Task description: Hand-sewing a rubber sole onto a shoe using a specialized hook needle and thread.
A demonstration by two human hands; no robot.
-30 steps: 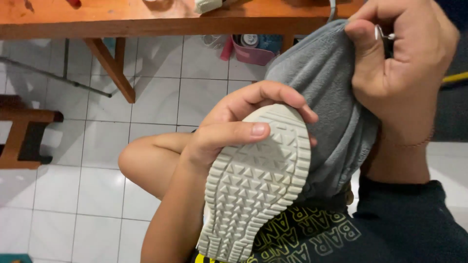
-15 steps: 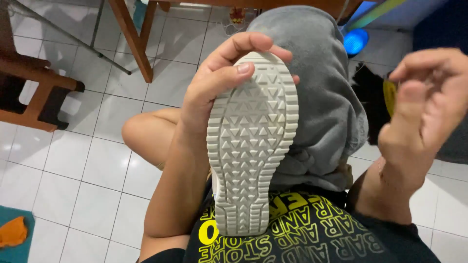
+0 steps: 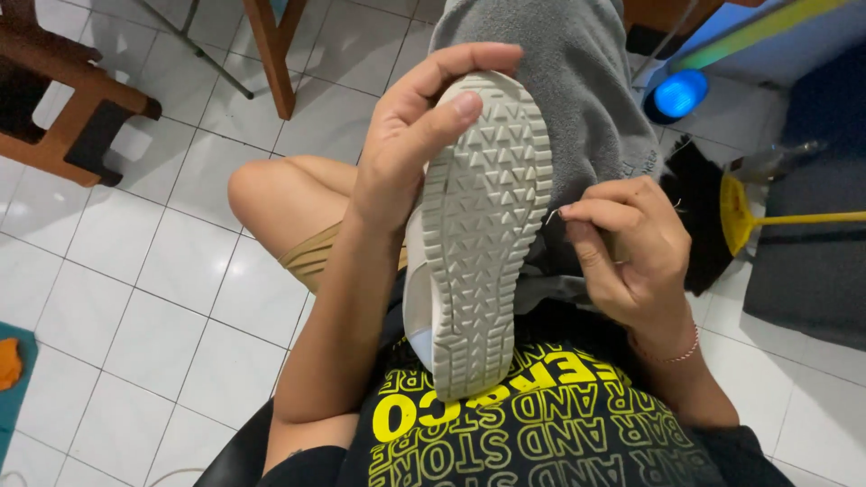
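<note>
My left hand [image 3: 410, 144] grips the toe end of a shoe [image 3: 483, 234], whose pale grey sole with a triangle tread faces me and whose heel rests against my black printed shirt. A grey cloth [image 3: 577, 81] lies behind and over the shoe. My right hand [image 3: 622, 248] pinches a thin needle [image 3: 552, 215] between thumb and fingers, its tip at the right edge of the sole. A thin bracelet sits on that wrist. My bare knee [image 3: 271, 194] shows at the left.
White floor tiles [image 3: 135, 298] lie below. A wooden table leg [image 3: 271, 54] and a brown wooden stool [image 3: 63, 117] stand at the upper left. A blue light [image 3: 681, 93], a yellow tool [image 3: 776, 218] and a dark seat [image 3: 812, 261] are at the right.
My right hand has come down from its raised position and closed in on the sole's right edge with the needle. The view has tilted down. My left hand keeps its hold on the shoe.
</note>
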